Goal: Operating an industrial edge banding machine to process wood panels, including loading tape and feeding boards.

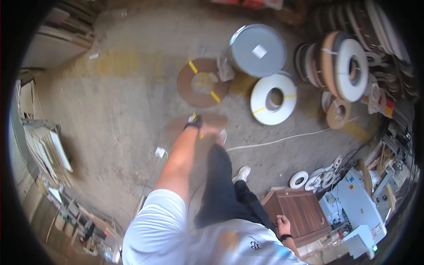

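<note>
A grey drum (258,49) stood beside a white tape roll (273,98); a wooden cabinet (298,212) sat near a blue-white machine (355,207).

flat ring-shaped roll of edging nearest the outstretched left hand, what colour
Brown flat roll with yellow straps, clearest in the head view.
</note>
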Available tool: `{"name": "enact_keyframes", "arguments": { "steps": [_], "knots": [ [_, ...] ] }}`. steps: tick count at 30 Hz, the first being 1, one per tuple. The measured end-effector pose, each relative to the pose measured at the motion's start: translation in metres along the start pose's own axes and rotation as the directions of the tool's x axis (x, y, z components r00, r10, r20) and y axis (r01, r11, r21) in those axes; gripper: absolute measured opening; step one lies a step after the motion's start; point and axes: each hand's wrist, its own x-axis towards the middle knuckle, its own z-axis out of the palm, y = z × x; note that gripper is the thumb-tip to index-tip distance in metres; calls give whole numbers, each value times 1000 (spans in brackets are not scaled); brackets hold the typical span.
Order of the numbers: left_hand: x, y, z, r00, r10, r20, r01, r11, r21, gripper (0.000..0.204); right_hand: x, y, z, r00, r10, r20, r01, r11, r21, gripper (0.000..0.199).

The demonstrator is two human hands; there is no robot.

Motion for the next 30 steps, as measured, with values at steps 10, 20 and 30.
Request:
{"name": "enact_keyframes", "arguments": {
  "steps": [10,20,30],
  "knots": [
    [-250,129,66,813,-341,472,472,860,-192,126,60,148,-65,987,-118,-113,157,876,456,27],
    [-252,301,207,964,-240,116,260,941,-216,63,227,241,-202,963,-214,-166,257,527,810,12],
    [-84,541,301,952,216,216,-20,751,-660,42,255,238,-415,917,-204,-343,400,478,782,27]
  ]
}}
